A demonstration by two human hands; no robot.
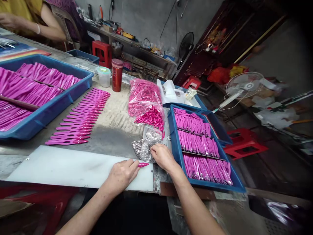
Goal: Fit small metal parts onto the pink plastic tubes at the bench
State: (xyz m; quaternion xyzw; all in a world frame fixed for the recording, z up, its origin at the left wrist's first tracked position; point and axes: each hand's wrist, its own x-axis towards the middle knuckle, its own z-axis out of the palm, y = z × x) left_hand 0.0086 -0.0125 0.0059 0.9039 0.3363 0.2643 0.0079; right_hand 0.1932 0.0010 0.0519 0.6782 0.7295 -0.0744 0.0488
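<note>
My left hand (122, 174) rests on a white board (61, 166) at the table's near edge, its fingers pinched on a small pink pointed plastic piece (143, 164) that sticks out to the right. My right hand (162, 156) lies just right of it, fingers curled down into a clear bag of small silvery metal parts (141, 148). What those fingers hold is hidden. Behind the bag sits a clear plastic sack of pink pointed pieces (146, 104).
A row of several long pink parts (80, 119) lies on the table. Blue trays of pink parts stand at left (49, 111) and right (176, 143). A red flask (117, 75) and lidded cup (104, 76) stand behind. Another person's arm (49, 27) is far left.
</note>
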